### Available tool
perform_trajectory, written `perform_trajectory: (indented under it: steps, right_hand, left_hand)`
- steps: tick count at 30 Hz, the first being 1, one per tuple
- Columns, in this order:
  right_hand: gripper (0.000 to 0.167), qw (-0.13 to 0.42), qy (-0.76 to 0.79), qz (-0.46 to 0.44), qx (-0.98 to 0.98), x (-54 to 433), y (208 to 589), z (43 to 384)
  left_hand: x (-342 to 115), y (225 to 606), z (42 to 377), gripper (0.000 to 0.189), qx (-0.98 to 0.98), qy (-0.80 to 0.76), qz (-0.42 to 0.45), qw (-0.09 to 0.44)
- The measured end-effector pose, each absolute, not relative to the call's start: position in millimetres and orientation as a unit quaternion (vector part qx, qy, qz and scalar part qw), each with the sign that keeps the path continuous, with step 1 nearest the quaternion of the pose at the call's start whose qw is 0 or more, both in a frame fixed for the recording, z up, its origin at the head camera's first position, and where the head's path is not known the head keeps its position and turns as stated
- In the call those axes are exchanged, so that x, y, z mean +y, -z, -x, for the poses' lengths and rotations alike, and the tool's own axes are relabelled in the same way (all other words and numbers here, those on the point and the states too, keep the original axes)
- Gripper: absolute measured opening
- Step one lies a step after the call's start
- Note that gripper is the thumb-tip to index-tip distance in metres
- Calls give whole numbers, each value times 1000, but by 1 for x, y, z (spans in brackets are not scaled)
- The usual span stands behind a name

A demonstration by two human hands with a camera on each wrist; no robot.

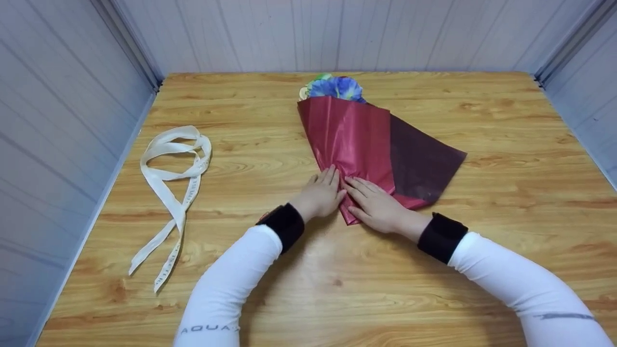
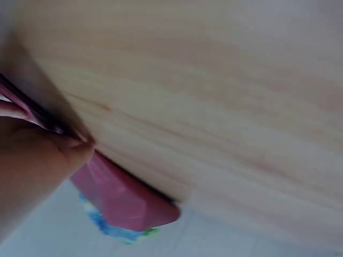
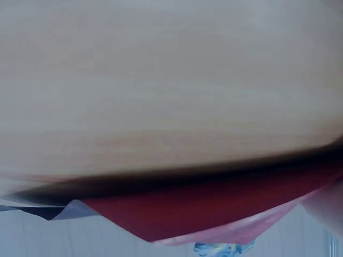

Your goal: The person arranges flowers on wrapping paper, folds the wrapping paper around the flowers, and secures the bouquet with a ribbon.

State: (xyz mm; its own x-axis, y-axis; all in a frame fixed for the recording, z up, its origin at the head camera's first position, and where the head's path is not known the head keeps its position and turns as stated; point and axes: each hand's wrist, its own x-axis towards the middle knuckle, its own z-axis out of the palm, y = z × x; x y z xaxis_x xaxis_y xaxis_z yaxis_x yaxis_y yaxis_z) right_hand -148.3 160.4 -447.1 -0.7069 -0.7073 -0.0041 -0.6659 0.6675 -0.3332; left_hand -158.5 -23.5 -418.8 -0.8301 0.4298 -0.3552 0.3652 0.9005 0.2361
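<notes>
A bouquet wrapped in red paper [image 1: 356, 140] lies on the table, its blue flowers [image 1: 337, 88] and a bit of green showing at the far end. My left hand [image 1: 320, 193] presses on the left side of the wrap's narrow neck, fingers extended. From the other side my right hand [image 1: 381, 206] rests flat on the neck, its fingertips close to the left hand's. On the right, a dark maroon flap [image 1: 422, 156] of the paper spreads out over the table. In the left wrist view, the left thumb [image 2: 75, 150] touches the paper's edge. Most of the right hand lies outside the right wrist view.
A white printed ribbon [image 1: 166, 185] lies looped on the left of the wooden table [image 1: 308, 289]. Pale panelled walls [image 1: 318, 36] enclose the table at the back and both sides.
</notes>
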Motion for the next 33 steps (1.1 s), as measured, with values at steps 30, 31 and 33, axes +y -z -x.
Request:
perform_trajectory:
  steps: [30,31,33]
  right_hand:
    - [57,83,124,346,926,153,450,154]
    - [58,82,123,350,925,151,450,154]
    - [59,79,121,354,924,149,450,154]
  left_hand:
    - [-22,435,214,76,987,-56,-82,124]
    - [-24,436,216,75,988,-57,-74,120]
    - [-28,438,218,74,990,-57,-62,111]
